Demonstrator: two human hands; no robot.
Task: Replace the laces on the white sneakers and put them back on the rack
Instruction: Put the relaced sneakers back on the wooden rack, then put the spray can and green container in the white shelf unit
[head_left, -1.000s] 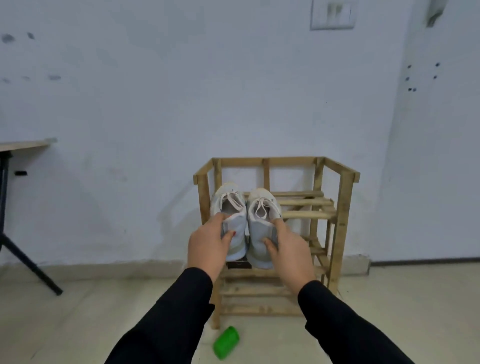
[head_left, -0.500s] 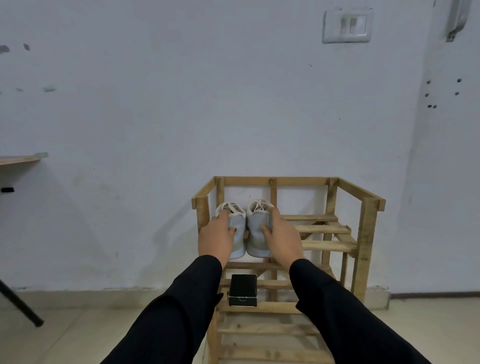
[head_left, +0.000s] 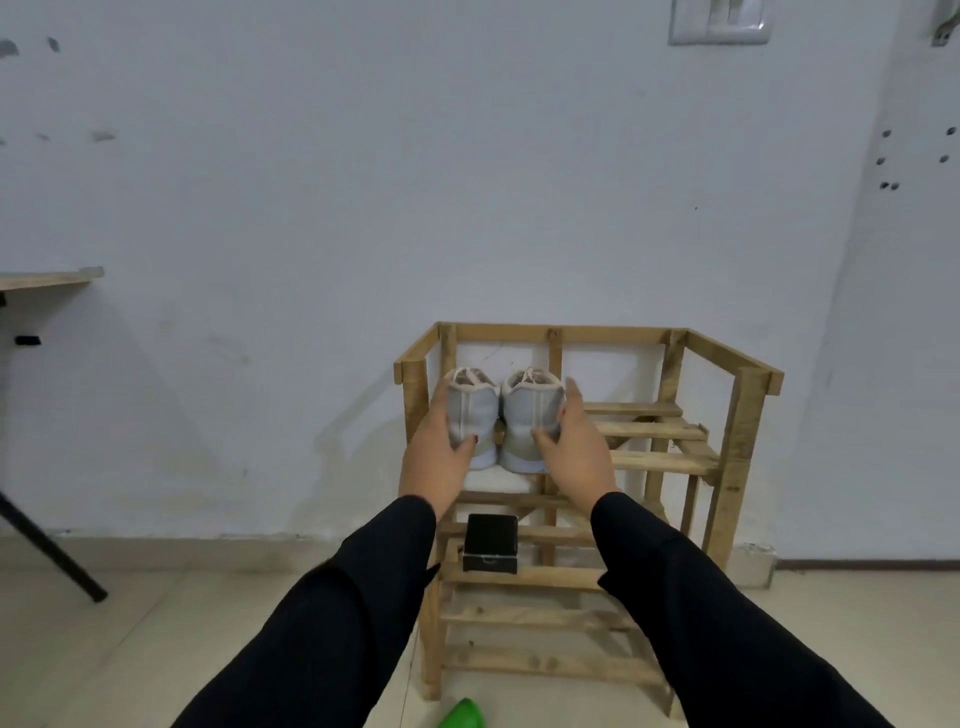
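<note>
Wooden rack's (head_left: 744, 415) black box (head_left: 490, 540) sits under sneakers (head_left: 525, 415) (green object (head_left: 464, 716) on floor (head_left: 156, 649)).

The rack (head_left: 737, 431) is showing bare, rough wood, unvarnished and knotty. The sneakers (head_left: 527, 410) at centre frame are looking like matt woven cloth with smoother soles. The sleeves (head_left: 363, 597) are reading as matt black cloth. The floor (head_left: 156, 649) is looking smooth and faintly glossy, the wall (head_left: 363, 182) is showing matt, scuffed paint, and the green object (head_left: 462, 716) at the bottom edge is shining like plastic.
</note>
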